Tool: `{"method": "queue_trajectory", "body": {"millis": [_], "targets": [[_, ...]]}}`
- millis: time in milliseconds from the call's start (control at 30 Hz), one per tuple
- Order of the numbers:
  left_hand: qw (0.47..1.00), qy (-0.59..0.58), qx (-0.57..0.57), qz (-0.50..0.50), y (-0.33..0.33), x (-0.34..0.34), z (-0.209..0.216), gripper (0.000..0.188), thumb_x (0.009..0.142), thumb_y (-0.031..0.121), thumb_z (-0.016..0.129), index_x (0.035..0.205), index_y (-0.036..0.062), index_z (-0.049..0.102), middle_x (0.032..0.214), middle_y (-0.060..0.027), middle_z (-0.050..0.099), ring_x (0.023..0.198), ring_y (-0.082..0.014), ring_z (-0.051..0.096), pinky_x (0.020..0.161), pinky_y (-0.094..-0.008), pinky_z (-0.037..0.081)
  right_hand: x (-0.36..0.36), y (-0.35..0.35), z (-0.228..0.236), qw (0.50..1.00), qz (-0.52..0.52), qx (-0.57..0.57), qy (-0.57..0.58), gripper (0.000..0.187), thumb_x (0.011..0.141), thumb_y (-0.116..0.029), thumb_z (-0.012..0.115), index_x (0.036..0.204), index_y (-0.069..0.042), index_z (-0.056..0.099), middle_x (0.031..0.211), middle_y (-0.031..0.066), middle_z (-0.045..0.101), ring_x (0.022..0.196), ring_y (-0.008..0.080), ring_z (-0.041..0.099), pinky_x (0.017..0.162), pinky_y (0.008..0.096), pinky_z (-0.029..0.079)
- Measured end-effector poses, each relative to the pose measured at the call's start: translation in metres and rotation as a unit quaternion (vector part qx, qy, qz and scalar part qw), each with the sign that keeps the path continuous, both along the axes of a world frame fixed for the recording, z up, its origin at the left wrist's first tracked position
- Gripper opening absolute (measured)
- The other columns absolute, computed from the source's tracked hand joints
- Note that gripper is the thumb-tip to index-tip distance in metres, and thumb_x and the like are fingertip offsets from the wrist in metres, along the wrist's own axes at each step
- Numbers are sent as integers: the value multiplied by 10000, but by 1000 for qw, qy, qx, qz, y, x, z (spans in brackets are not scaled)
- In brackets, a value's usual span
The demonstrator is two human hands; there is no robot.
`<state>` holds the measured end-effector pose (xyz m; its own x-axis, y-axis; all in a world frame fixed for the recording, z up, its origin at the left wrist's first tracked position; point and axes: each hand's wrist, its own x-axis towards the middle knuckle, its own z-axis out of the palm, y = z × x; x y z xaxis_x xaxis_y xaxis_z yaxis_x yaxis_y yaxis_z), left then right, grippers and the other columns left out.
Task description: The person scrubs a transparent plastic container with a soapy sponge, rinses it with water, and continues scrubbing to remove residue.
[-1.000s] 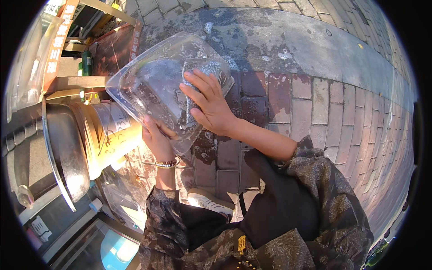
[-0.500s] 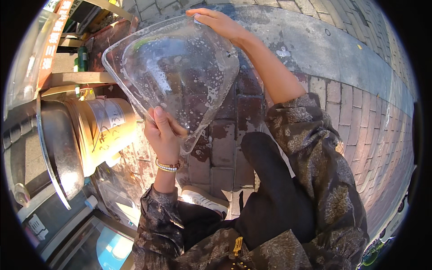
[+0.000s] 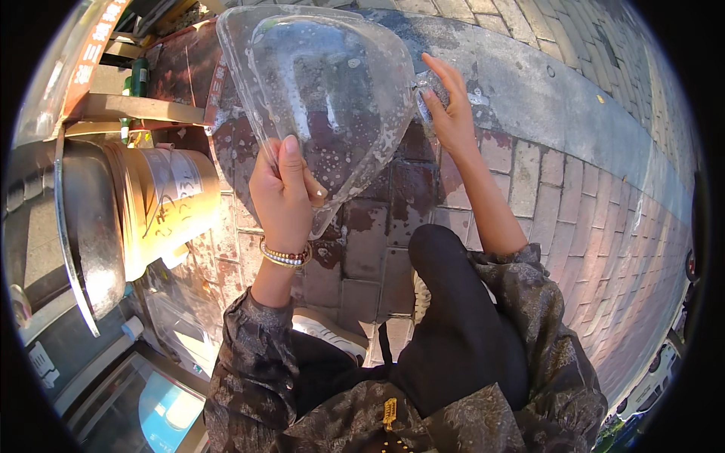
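First speaker: Bent over sunlit brick paving (image 3: 547,192), you grip a clear plastic tub (image 3: 325,90) by its near corner; your left hand (image 3: 284,181) has its thumb on the upper side, its fingers curled around the edge; bead bracelets (image 3: 287,255) circle the wrist.

Second speaker: Your right hand (image 3: 455,121) is at the tub's right side, partly closed around a grey scrubbing pad (image 3: 425,81), thumb apart from the raised fingers; whether the pad touches the tub, one cannot tell.

First speaker: The tub hangs tilted in front of you, above the paving; foam and droplets speckle its see-through wall, and a pale glare crosses its middle; dark wet patches mark the bricks below.

Second speaker: To your left is a yellow container (image 3: 198,211) with black handwriting, next to a shiny metal vessel (image 3: 94,215); farther up, a green bottle (image 3: 140,75) shows near a wooden frame (image 3: 143,111).

First speaker: Your patterned sleeves (image 3: 253,362) are drawn up from both wrists; a white shoe (image 3: 326,332) shows beneath you; a blue disc-shaped panel (image 3: 162,426) lies at lower left, and parked vehicles (image 3: 653,381) show at the right rim.
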<state>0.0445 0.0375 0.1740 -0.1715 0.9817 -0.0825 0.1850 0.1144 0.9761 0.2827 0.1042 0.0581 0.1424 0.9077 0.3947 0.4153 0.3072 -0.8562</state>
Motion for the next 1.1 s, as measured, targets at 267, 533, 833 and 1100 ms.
{"method": "queue_trajectory", "body": {"millis": [267,533,833,1100], "targets": [[1000,3,14,-28,-4,12,1,314,1039,276,515,823,50,491,488,-1,513,417,-52,482,413,-221,347,18,-13,28,997,46,-8,-62,348,848,14,644,1185,-70,633,1145,90,656,1067,273,629,928,331,472],[998,30,35,-42,-15,16,-1,343,1048,307,488,786,90,441,510,0,507,413,-56,477,400,-194,349,15,-22,28,994,23,-93,-49,220,922,-96,626,1139,-58,622,1056,125,655,955,269,634,842,321,476],[988,64,35,-140,-26,42,4,307,987,307,600,859,48,492,554,-56,570,473,-176,590,473,-309,441,39,-17,17,984,64,-150,74,226,998,-121,534,1202,-41,591,1047,65,654,968,162,612,873,295,469],[916,176,180,-313,-26,94,-9,555,934,605,508,935,50,503,772,-119,576,715,-316,608,639,-368,478,49,-27,-47,935,79,-232,258,406,979,-300,608,1298,-60,537,1132,73,622,975,138,584,840,281,481]]}}
